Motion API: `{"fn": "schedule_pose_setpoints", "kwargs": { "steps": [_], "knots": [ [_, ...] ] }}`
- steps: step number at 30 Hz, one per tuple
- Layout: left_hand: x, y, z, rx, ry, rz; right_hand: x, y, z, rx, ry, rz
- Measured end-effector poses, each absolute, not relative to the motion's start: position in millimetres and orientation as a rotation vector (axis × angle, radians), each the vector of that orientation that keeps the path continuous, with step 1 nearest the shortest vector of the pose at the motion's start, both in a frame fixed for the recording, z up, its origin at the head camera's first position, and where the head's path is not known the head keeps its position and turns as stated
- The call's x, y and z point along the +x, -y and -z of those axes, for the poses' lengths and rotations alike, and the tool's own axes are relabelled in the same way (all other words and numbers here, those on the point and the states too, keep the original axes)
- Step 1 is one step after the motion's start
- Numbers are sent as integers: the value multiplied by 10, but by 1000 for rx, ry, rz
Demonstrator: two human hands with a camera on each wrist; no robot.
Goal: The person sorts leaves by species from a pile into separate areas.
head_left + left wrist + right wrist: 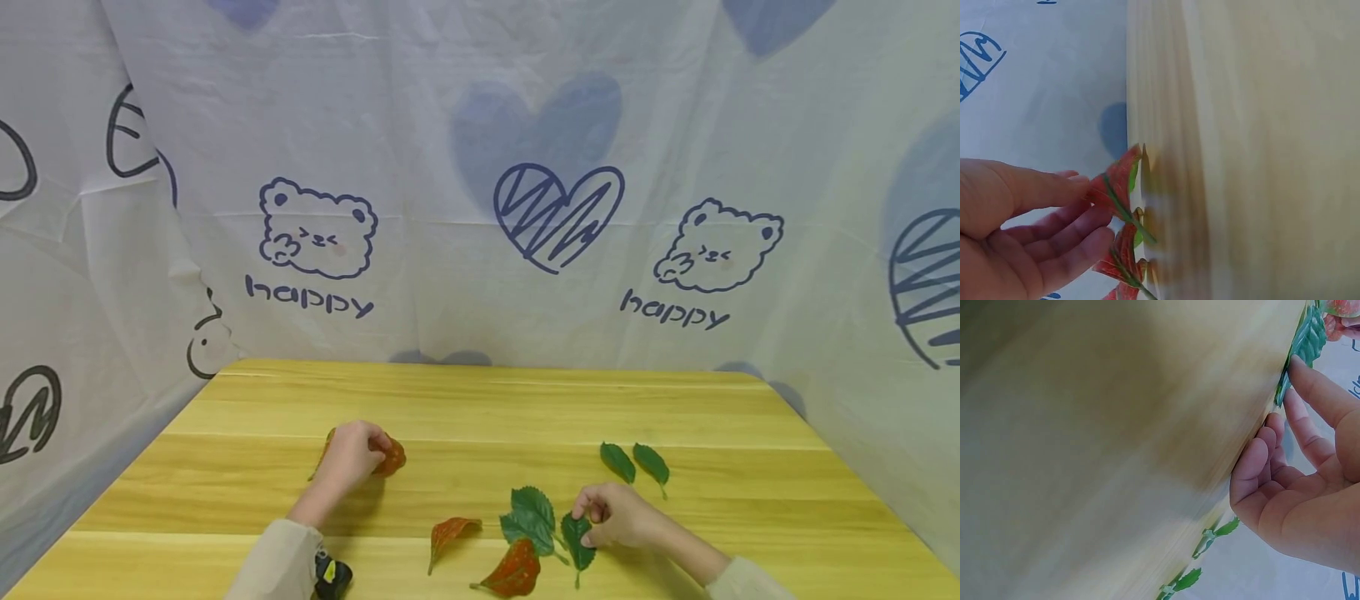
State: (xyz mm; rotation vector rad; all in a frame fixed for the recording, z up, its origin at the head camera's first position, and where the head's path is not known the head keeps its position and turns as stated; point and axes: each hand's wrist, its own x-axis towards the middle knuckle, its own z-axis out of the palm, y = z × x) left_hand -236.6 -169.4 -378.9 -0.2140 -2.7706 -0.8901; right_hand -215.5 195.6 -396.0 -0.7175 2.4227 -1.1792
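Observation:
At the left of the table, my left hand (349, 457) pinches a red leaf (393, 457) between thumb and fingers. A second reddish leaf (324, 454) shows partly behind that hand. In the left wrist view the pinched leaf shows its green stem, with more red leaves (1127, 247) just below. My right hand (621, 515) holds a small green leaf (576, 537) by its edges, thumb on one side and index finger on the other, low over the table. Right beside it lies a larger toothed green leaf (529, 518).
Two small green leaves (617, 462) lie side by side beyond my right hand. Nearer the front are a curled red leaf (452, 533) and a broader red leaf (513, 571) that overlaps the larger green one. A printed curtain (442, 292) hangs behind the wooden table (487, 408).

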Motion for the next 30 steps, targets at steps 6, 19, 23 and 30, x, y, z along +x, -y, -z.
{"fn": "schedule_pose_setpoints", "kwargs": {
  "steps": [6, 19, 23, 30],
  "knots": [
    [-2354, 1686, 3724, -156, 2708, 841, -2151, -1951, 3954, -715, -2432, 1174],
    [-2258, 1446, 3570, -279, 2638, 885, -2146, -1951, 3955, -713, -2439, 1163],
    [-2221, 1364, 3539, -328, 2632, 943, -2150, -1946, 3957, -706, -2436, 1166],
    [-2169, 1286, 3570, -464, 2642, 1123, -2146, -1950, 3957, -722, -2439, 1156]
  ]
}}
